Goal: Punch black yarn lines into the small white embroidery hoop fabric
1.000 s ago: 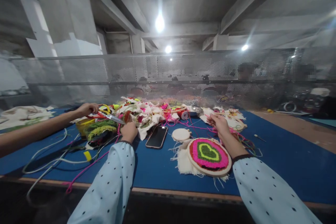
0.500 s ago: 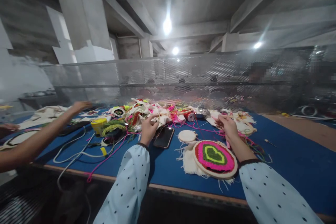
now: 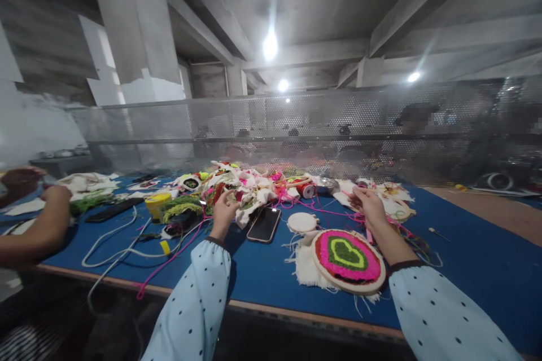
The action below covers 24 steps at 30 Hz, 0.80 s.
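My left hand (image 3: 224, 213) is raised at the left of the fabric pile, thumb and fingertips pinched together; what they hold, if anything, is too small to make out. Pinched too, my right hand (image 3: 369, 207) hovers above pink yarn (image 3: 359, 218), beyond a round embroidery hoop (image 3: 317, 254). Inside that hoop, stitched cloth (image 3: 347, 255) shows a green heart with a yellow outline on pink, and frayed white fabric (image 3: 307, 265) sticks out at its left. A smaller hoop (image 3: 301, 221) lies just behind it. Between my hands rests a dark phone (image 3: 264, 224).
A heap of white fabric and colourful yarn (image 3: 254, 183) spreads along the back, before a perforated metal screen (image 3: 271, 118). At left stand a yellow tub (image 3: 157, 206) and a white cord (image 3: 127, 251). A co-worker's arm (image 3: 46, 231) reaches in from the left.
My left hand has moved left, away from the phone, still pinched. My right hand stays nearly in place. The co-worker's outstretched arm has drawn back to the left.
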### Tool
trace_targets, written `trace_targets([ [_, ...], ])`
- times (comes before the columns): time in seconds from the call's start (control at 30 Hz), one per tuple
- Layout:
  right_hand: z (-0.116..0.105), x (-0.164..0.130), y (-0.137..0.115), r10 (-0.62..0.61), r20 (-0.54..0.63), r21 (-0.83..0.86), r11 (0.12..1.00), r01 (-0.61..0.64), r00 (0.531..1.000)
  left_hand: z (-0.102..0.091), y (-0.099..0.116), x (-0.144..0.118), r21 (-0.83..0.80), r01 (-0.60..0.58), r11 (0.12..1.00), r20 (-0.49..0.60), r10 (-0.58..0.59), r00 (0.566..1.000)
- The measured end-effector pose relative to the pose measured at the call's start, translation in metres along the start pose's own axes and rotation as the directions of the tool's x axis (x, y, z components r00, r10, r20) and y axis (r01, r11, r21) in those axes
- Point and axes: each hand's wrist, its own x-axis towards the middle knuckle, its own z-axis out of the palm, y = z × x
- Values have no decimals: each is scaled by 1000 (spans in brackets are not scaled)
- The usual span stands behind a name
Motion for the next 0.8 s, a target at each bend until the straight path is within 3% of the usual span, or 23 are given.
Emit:
trace_targets([
  [0.1,0,0,0,11,-1,-2,1000,-11,1000,-1,4,-2,-410,177,895,222,-91,971],
  [0.2,0,-1,0,17,2,-7,1000,-17,1000,-3,12,-9,-630,308,713,421,-20,907],
  [0.33,0,-1,2,23,10,-23,999,-23,1000,-8,25,-20,-735,390,554,499,54,865],
  [0.43,-1,0,5,14,10,-35,999,-14,1000,-13,35,-27,-774,463,433,576,175,799],
  [0.57,-2,1,7,2,21,-35,999,-1,1000,-18,40,-34,-742,550,383,655,242,715],
  [0.7,-3,1,7,21,11,-37,999,-20,1000,-17,35,-30,-736,556,386,654,193,731],
  [0.8,-5,2,6,5,12,-22,1000,-5,1000,-18,27,-20,-796,475,375,548,116,828],
])
